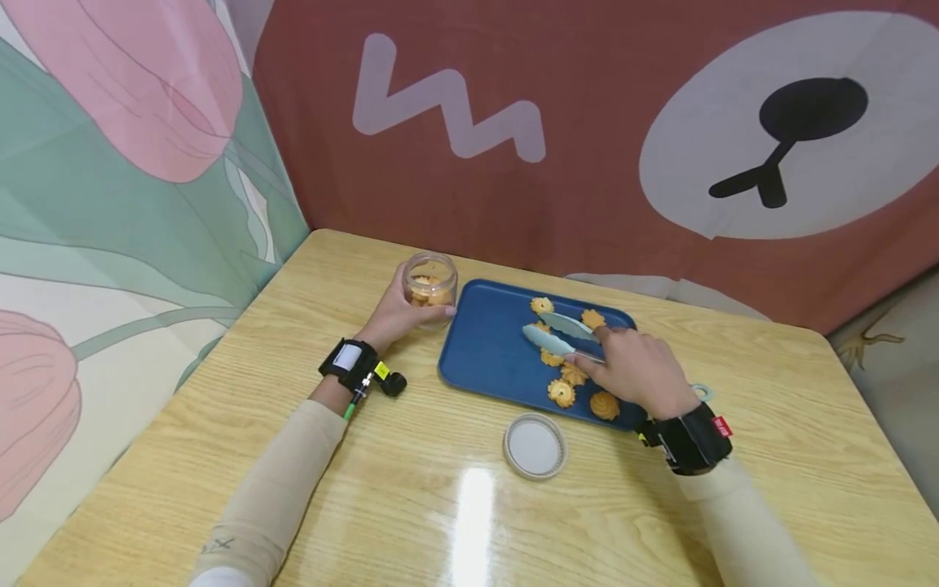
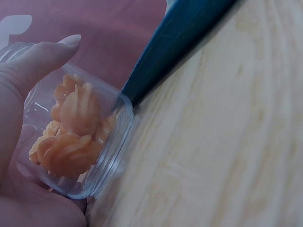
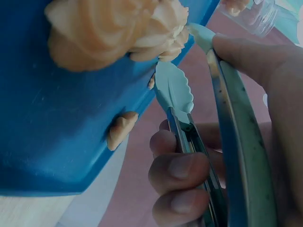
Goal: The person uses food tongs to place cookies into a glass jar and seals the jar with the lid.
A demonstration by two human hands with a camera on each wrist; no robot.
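My left hand (image 1: 399, 314) is wrapped around a clear jar (image 1: 431, 281) standing at the left end of the blue tray. Several piped cookies (image 2: 73, 127) lie inside the jar, as the left wrist view shows. In my right hand (image 1: 641, 367) is a pair of tongs with pale green tips (image 1: 550, 338), spread apart over the tray. Between and just under the tips are cookies (image 1: 543, 326) on the tray; I cannot tell whether a tip touches one. The right wrist view shows fingers and thumb on the two arms of the tongs (image 3: 246, 156).
Several more cookies (image 1: 562, 393) lie across the right half of the blue tray (image 1: 484, 342). A round lid (image 1: 535, 446) rests on the wooden table (image 1: 381, 497) in front of the tray. A printed cloth (image 1: 587, 204) hangs behind the table.
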